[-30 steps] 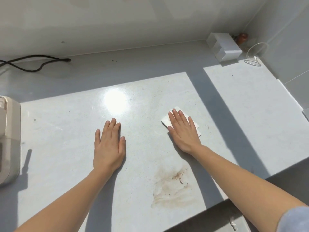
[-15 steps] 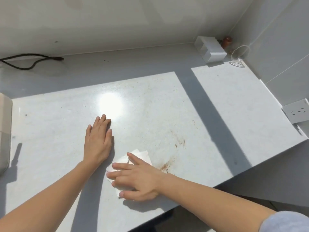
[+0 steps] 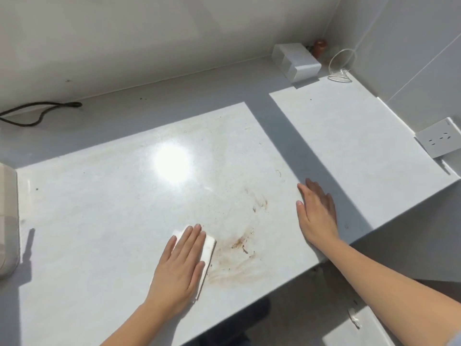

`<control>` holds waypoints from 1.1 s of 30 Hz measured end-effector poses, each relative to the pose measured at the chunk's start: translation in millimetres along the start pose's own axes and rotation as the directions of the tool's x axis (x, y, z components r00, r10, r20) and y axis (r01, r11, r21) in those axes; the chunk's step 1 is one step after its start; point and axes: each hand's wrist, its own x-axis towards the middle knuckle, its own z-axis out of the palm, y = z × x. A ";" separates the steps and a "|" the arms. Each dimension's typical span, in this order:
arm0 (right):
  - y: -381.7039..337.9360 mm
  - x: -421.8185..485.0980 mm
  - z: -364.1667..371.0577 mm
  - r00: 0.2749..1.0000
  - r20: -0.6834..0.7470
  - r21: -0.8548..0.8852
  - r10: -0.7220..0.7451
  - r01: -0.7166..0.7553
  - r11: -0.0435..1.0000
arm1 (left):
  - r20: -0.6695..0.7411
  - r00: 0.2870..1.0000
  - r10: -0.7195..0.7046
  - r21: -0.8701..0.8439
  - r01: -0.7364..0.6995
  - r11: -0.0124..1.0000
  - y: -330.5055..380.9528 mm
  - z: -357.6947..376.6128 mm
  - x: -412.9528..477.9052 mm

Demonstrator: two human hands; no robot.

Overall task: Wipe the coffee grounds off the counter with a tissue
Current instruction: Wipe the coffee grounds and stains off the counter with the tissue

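Tissue passed from right hand to left hand between views.

The left hand (image 3: pixel 180 264) now lies flat on the tissue (image 3: pixel 207 250), which half a second earlier sat under the right hand (image 3: pixel 316 212). The right hand has moved off to 3 o'clock of the coffee smear (image 3: pixel 239 245), palm down on the counter (image 3: pixel 99 221). The smear is now uncovered, at 3 o'clock of the tissue.

Glossy smooth stone-look counter (image 3: pixel 104 221), soft white paper tissue (image 3: pixel 208 248), matt wall (image 3: pixel 124 38)
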 end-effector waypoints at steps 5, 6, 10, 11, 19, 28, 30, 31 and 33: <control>7.3 -0.9 8.0 0.999 -0.035 -0.050 -0.026 0.025 0.998 | -0.114 0.936 -0.334 0.040 0.340 0.939 -30.0 -4.5 -12.9; 7.4 0.0 7.8 0.999 -0.040 -0.054 -0.030 0.027 0.998 | -0.129 0.913 -0.388 0.032 0.395 0.918 -32.5 -6.8 -11.1; 7.8 -0.7 9.5 0.998 -0.043 -0.070 -0.035 0.032 0.997 | -0.120 0.894 -0.432 -0.017 0.433 0.901 -0.8 -2.7 12.2; 7.3 -0.5 9.4 0.998 -0.044 -0.074 -0.038 0.035 0.997 | -0.104 0.918 -0.384 -0.009 0.385 0.923 13.3 2.0 18.4; 11.4 -0.3 12.4 0.997 -0.046 -0.073 -0.055 0.052 0.996 | -0.105 0.957 -0.271 0.034 0.276 0.961 4.3 8.1 17.4; 14.1 0.1 14.6 0.997 -0.056 -0.059 -0.058 0.054 0.997 | -0.203 0.821 -0.534 -0.026 0.541 0.841 -57.4 -27.8 82.9; 14.7 0.3 15.4 0.997 -0.051 -0.059 -0.060 0.057 0.997 | -0.115 0.936 -0.333 0.065 0.341 0.938 -41.1 -20.6 78.8; 14.4 0.6 15.3 0.997 -0.054 -0.060 -0.058 0.054 0.997 | -0.058 0.977 -0.203 0.112 0.209 0.972 -35.1 -18.2 74.9; 13.8 0.3 15.2 0.996 -0.059 -0.063 -0.061 0.058 0.996 | 0.045 0.999 0.009 0.181 -0.017 0.983 -34.6 -21.0 74.3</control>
